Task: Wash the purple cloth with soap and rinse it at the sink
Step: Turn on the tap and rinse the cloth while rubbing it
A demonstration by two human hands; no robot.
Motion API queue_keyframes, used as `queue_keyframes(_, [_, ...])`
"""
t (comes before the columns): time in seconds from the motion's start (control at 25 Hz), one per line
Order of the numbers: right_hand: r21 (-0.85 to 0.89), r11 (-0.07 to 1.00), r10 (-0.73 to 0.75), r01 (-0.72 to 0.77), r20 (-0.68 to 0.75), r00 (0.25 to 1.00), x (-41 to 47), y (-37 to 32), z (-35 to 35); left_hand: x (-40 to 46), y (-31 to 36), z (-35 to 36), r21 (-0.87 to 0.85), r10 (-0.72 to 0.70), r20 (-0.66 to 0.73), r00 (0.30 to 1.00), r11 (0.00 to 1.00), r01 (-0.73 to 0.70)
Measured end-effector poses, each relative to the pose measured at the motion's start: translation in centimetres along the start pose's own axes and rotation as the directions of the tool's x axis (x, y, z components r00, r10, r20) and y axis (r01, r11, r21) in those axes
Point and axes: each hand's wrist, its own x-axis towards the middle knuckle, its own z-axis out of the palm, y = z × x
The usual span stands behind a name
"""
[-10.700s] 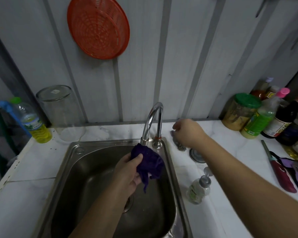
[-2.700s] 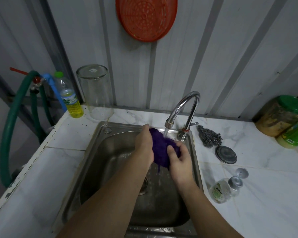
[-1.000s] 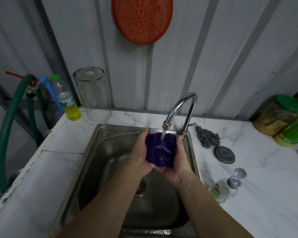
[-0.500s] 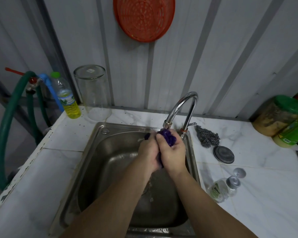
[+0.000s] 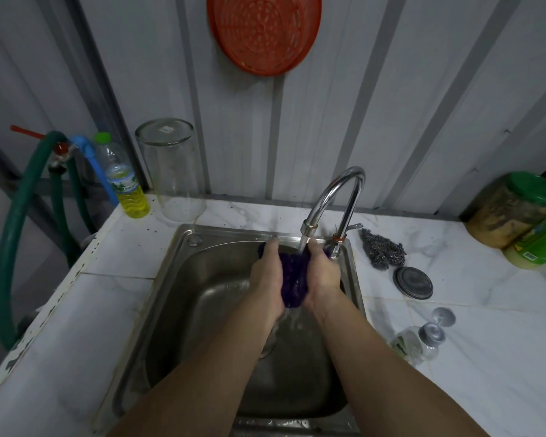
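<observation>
Setting: corrugated grey metal wall (image 5: 375,105) behind a white marble-patterned worktop (image 5: 473,367) with a steel sink (image 5: 183,310) sunk into it; an orange plastic basket (image 5: 264,33) hangs on the wall.
Tap: chrome gooseneck tap (image 5: 334,197) at the sink's back right, water running from its spout down between the hands.
Purple cloth: purple cloth (image 5: 293,277) is over the sink basin directly under the stream, bunched and cupped between both palms, with water spilling off its lower end toward the drain.
Left hand: left hand (image 5: 267,275) is curled against the cloth's left side, fingers pointing toward the tap, gripping the cloth.
Right hand: right hand (image 5: 323,272) is curled against the cloth's right side, gripping it too, its fingertips just beside the spout.
Change from half a second ago: the hands were then pressed tightly together with only a small tuft of cloth showing above the knuckles; now they have parted into a cradle and a broad strip of cloth is exposed to the water.
Change from one second ago: much the same cupped hold as then.
Worktop, right: steel wool scourer (image 5: 382,249), a round dark lid (image 5: 412,282) near it, and a soap pump bottle (image 5: 418,340) lying on its side, all unmoved.
Worktop, left: upturned clear jar (image 5: 171,171) and a bottle of yellow liquid (image 5: 123,181), with a green hose (image 5: 16,216) beyond the edge.
</observation>
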Motion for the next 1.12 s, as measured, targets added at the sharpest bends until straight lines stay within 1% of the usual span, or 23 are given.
queue_keyframes(0.04, [0.014,1.0,-0.004,0.003,0.042,0.999,0.0,0.1,-0.4,-0.2,0.4,-0.1,-0.056,-0.034,0.023,0.999,0.998,0.035])
queue_keyframes(0.08, [0.026,0.999,-0.036,0.034,0.091,0.995,-0.1,0.4,-0.8,-0.5,0.9,-0.1,-0.094,-0.07,0.043,0.997,0.993,0.074])
queue_keyframes(0.12, [0.036,0.996,-0.084,0.079,0.141,0.986,-0.4,0.8,-1.0,-0.6,1.2,0.0,-0.11,-0.074,0.062,0.995,0.991,0.081])
queue_keyframes(0.16, [0.022,0.988,-0.151,0.15,0.172,0.973,-0.6,1.2,-1.1,-0.6,1.4,0.1,-0.089,-0.058,0.07,0.996,0.994,0.064])
queue_keyframes(0.24, [-0.017,0.961,-0.269,0.276,0.175,0.947,-0.5,1.8,-1.0,-0.2,1.3,0.3,-0.047,0.008,0.017,1.0,0.999,-0.007])
queue_keyframes(0.32, [-0.006,0.947,-0.318,0.321,0.126,0.94,-0.2,2.0,-0.6,0.0,0.8,0.7,-0.073,0.081,0.002,0.997,0.994,-0.08])
queue_keyframes(0.44, [0.093,0.941,-0.331,0.325,0.06,0.942,0.2,1.4,-0.3,0.1,0.2,1.1,-0.072,0.146,-0.063,0.987,0.986,-0.151])
queue_keyframes(0.56, [0.11,0.937,-0.334,0.332,0.005,0.942,0.2,0.7,0.1,-0.2,0.0,1.4,-0.076,0.193,-0.087,0.977,0.977,-0.199])
queue_keyframes(0.64, [0.085,0.947,-0.309,0.311,-0.041,0.95,0.1,-0.2,0.4,0.2,-0.4,1.2,0.009,0.205,-0.102,0.973,0.979,-0.205])
queue_keyframes(0.68, [0.106,0.954,-0.279,0.282,-0.036,0.959,0.2,-0.6,0.4,0.4,-0.5,0.9,0.05,0.21,-0.098,0.973,0.977,-0.206])
queue_keyframes(0.76, [0.168,0.96,-0.227,0.223,0.002,0.974,0.3,-1.4,0.4,0.8,-0.2,0.4,0.056,0.158,-0.024,0.987,0.986,-0.157])
queue_keyframes(0.84, [0.195,0.961,-0.206,0.195,0.036,0.978,0.7,-1.5,0.2,1.1,0.2,-0.3,0.03,0.106,0.069,0.992,0.994,-0.108])
queue_keyframes(0.88, [0.199,0.96,-0.209,0.195,0.053,0.976,0.9,-1.3,0.0,1.0,0.2,-0.5,0.04,0.117,0.097,0.988,0.992,-0.122])
queue_keyframes(0.92, [0.196,0.96,-0.218,0.2,0.074,0.973,0.9,-1.0,-0.1,1.0,0.1,-0.5,0.08,0.164,0.112,0.98,0.982,-0.173])
queue_keyframes(1.0, [0.174,0.948,-0.285,0.265,0.099,0.953,0.6,-0.3,-0.4,1.4,-0.4,-0.6,0.177,0.301,0.102,0.948,0.932,-0.315])
queue_keyframes(1.04, [0.115,0.932,-0.357,0.345,0.108,0.928,0.1,0.1,-0.7,1.7,-0.5,-0.7,0.183,0.346,0.073,0.935,0.917,-0.354])
queue_keyframes(1.08, [0.013,0.892,-0.45,0.452,0.124,0.884,-0.5,0.6,-1.1,1.9,-0.4,-0.8,0.162,0.366,0.033,0.93,0.916,-0.367])
queue_keyframes(1.12, [-0.103,0.822,-0.543,0.56,0.153,0.826,-1.0,1.2,-1.6,2.3,-0.2,-0.9,0.129,0.37,0.004,0.929,0.921,-0.368])
